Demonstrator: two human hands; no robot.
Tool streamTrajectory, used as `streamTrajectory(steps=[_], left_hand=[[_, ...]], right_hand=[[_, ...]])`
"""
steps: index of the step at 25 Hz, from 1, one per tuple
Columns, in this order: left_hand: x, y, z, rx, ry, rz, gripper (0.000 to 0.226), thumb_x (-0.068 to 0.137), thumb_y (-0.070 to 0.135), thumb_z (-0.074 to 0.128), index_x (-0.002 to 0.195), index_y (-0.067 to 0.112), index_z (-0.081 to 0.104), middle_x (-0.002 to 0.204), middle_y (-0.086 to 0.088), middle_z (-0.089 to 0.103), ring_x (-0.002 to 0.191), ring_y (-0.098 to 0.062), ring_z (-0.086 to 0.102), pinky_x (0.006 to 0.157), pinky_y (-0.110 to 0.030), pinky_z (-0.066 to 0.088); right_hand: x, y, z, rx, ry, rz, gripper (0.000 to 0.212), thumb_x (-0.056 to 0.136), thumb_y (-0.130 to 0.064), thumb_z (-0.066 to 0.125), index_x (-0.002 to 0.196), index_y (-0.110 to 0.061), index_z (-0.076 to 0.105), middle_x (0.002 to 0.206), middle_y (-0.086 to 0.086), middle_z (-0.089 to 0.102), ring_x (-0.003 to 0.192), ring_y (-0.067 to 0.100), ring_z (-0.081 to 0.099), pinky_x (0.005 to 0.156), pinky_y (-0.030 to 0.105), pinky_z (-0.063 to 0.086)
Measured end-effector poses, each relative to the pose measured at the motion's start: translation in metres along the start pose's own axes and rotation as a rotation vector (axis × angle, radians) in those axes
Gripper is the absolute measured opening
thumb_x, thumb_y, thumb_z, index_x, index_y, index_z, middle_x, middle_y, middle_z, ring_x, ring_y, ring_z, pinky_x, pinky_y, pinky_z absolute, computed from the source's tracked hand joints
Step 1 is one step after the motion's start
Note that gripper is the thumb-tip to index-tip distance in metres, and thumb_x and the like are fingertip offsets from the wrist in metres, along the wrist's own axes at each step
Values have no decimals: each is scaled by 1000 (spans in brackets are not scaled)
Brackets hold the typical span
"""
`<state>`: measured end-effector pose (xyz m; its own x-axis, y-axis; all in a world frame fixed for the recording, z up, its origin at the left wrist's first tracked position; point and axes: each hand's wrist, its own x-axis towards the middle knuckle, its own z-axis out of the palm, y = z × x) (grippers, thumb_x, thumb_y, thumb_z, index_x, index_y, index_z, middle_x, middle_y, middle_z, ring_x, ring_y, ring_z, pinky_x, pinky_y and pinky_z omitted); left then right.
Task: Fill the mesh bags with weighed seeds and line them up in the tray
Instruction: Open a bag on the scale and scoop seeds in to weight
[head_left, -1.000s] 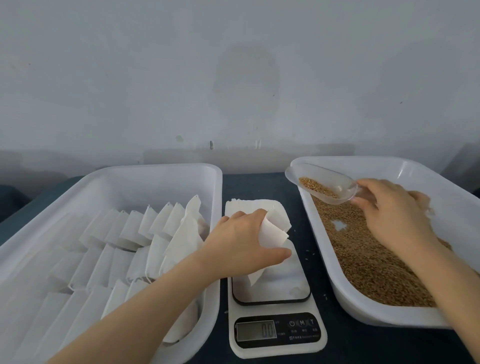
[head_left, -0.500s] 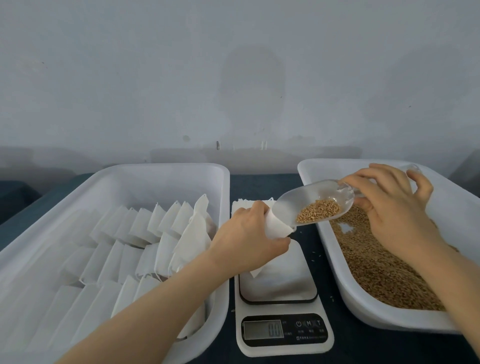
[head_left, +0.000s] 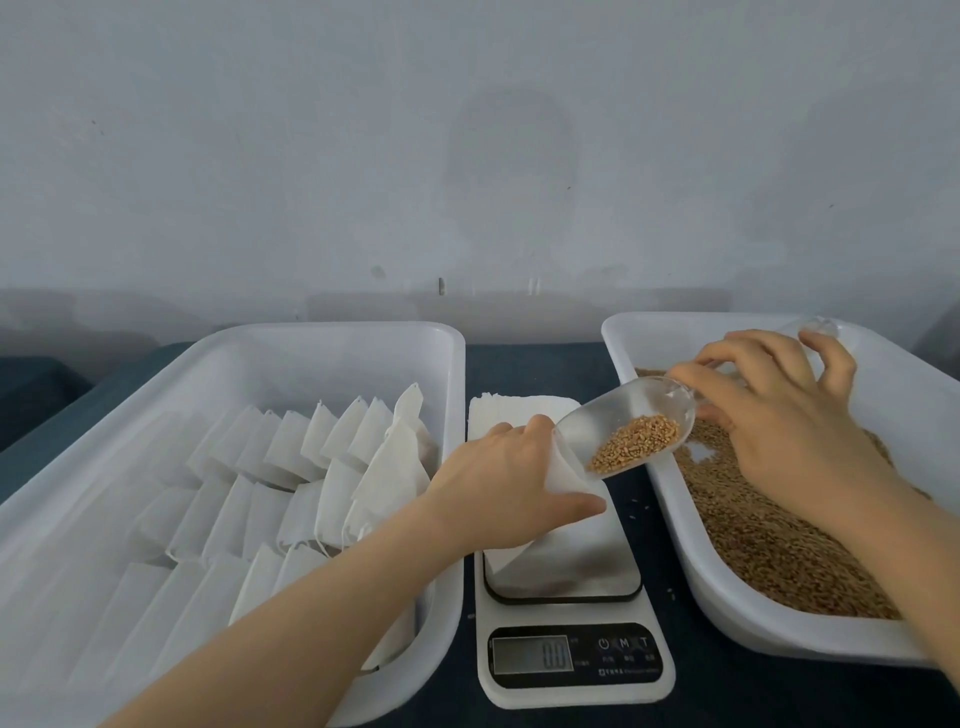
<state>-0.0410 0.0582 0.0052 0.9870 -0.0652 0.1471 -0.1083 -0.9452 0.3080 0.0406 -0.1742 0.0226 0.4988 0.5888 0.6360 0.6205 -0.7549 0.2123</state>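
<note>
Two trays: white moulded plastic with rounded corners and rolled rims, one either side of the scale (head_left: 571, 613).
Surface (head_left: 535, 369): dark blue-green, matt, cloth-like; a few stray seeds lie on it just right of the scale.
Room: pale grey wall behind the scale, flat and faintly blotched, with a lighter band along its foot.
Scale: white plastic body, glossy rounded-square platform with a dark edge, black panel on its near end; the display reads 0.0.
Left tray (head_left: 332, 332): touching or nearly touching the scale's left side; rows of flat white mesh bags (head_left: 291, 447) lean in it, overlapping, thin and papery, some with thread ends.
Bag stack (head_left: 519, 408): loose white bags lying flat just behind the scale platform.
Right tray (head_left: 670, 509): right of the scale, angled; a bed of small golden-brown seeds (head_left: 769, 540) covers its floor.
Left hand (head_left: 498, 483): over the scale platform, fingers and thumb pinched on one white mesh bag (head_left: 563, 467), its mouth turned up to the right.
Right hand (head_left: 779, 431): right of the scale, over the seed tray, fingers closed on the handle of a clear plastic scoop (head_left: 628, 426).
Scoop: rounded, see-through, tilted down toward the bag's mouth, its lip at the opening; a small heap of seeds sits in its lower half.
</note>
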Motion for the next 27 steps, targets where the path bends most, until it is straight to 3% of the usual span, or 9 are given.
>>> streamTrajectory(steps=[6, 10, 15, 19, 23, 27], left_hand=[[2, -3, 0, -62, -29, -15, 65, 73, 76, 52, 116, 28, 42, 92, 13, 44, 80, -6, 45, 58, -22, 35], [3, -3, -3, -208, -40, -44, 61, 65, 77, 59, 109, 37, 46, 100, 12, 51, 83, -5, 50, 63, -22, 41], [3, -1, -5, -228, -33, -29, 53, 62, 77, 62, 99, 43, 45, 92, 17, 47, 83, 0, 46, 68, -23, 41], [6, 5, -10, -192, -34, 15, 58, 67, 74, 63, 109, 37, 49, 85, 21, 42, 80, -1, 44, 68, -22, 39], [9, 14, -12, -348, -11, -12, 52, 65, 67, 69, 105, 39, 51, 92, 19, 50, 85, -2, 52, 73, -24, 49], [8, 17, -10, -505, 14, -36, 50, 69, 58, 73, 106, 33, 52, 94, 16, 57, 84, -3, 56, 71, -20, 48]], right_hand=[[5, -6, -15, -43, -37, -72, 59, 58, 12, 77, 108, -17, 66, 105, 5, 59, 110, 28, 42, 103, 50, 14], [12, -8, -31, -86, -29, -97, 55, 57, 15, 76, 103, -16, 68, 100, 8, 61, 106, 28, 42, 102, 50, 14], [23, -11, -50, -153, -54, -142, 62, 46, 18, 76, 95, -18, 70, 94, 7, 60, 103, 27, 41, 102, 50, 14], [31, -15, -64, -228, -36, -193, 63, 40, 21, 72, 91, -16, 70, 91, 9, 59, 100, 28, 40, 101, 51, 16], [44, -19, -85, -296, 18, -220, 57, 42, 19, 51, 88, -9, 70, 87, 15, 59, 96, 36, 52, 99, 55, 16], [59, -36, -103, -409, 42, -280, 44, 53, 10, 42, 82, -8, 69, 86, 16, 59, 93, 39, 57, 101, 54, 15]])
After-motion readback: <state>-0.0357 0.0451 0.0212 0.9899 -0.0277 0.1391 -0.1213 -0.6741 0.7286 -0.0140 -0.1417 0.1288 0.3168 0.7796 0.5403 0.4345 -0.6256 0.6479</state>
